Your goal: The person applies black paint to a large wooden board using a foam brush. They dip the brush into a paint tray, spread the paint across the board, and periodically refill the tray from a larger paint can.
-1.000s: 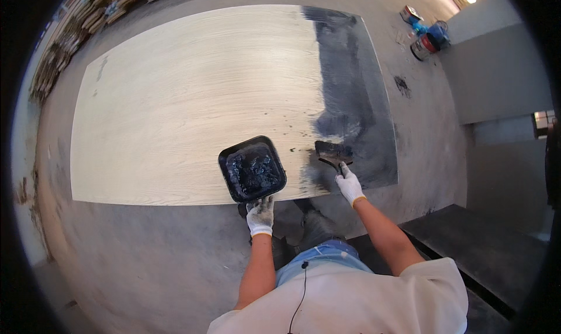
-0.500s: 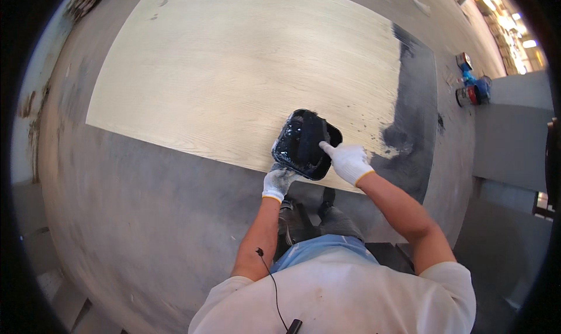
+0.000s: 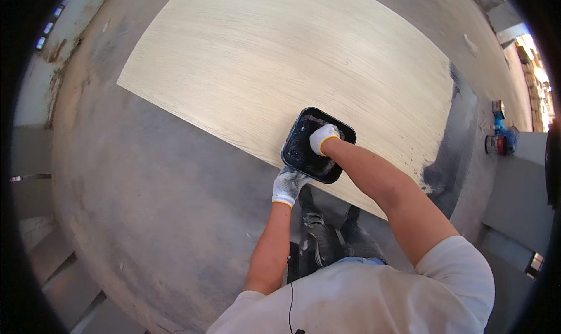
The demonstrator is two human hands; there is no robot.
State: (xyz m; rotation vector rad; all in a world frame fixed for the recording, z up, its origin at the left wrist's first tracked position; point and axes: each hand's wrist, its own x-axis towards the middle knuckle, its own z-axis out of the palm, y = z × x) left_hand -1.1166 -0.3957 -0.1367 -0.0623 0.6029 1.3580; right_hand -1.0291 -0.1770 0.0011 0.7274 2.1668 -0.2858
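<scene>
My left hand (image 3: 289, 185), in a stained white work glove, grips the near rim of a black paint tray (image 3: 297, 150) with rounded corners. The tray sits over the near edge of a pale wood-grain board (image 3: 263, 71), coated inside with dark wet paint. Inside the tray, my right hand (image 3: 324, 139), also gloved in white, is closed with its fingers curled down. What those fingers hold, if anything, is hidden beneath the glove. Dark grey paint (image 3: 453, 153) covers a strip along the board's right end, with a ragged edge and a few specks beside it.
Paint cans (image 3: 495, 144) with blue plastic stand on the floor to the right, near a grey block-like wall (image 3: 517, 179). A pale scrap (image 3: 470, 45) lies beyond the board. The concrete floor (image 3: 158, 182) is smudged grey.
My right hand has gone from pointing at the tray's right rim to being closed inside the tray. The view has turned, so the board and cans appear farther right and lower.
</scene>
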